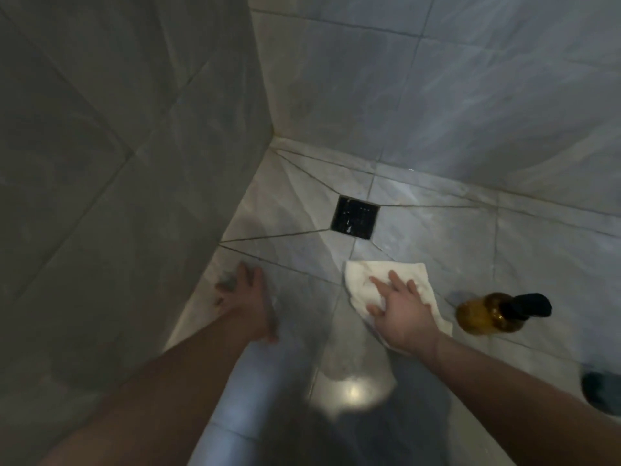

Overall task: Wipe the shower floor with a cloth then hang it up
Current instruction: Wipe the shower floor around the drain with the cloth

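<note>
Two hands reach down to the shower floor (302, 196). At the left, the left hand (247, 297) lies blurred against the tiles by the wall, fingers spread, holding nothing. Farther right, the right hand (400, 307) presses flat, fingers straight, on the white cloth (361, 277) below the drain (354, 216). Just beside the cloth stands an amber bottle (487, 312).

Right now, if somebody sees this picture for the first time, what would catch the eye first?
Probably the white cloth, pressed flat on the shower floor under the right hand. Just beyond it sits the black square drain. An amber pump bottle stands right of the cloth.
</note>
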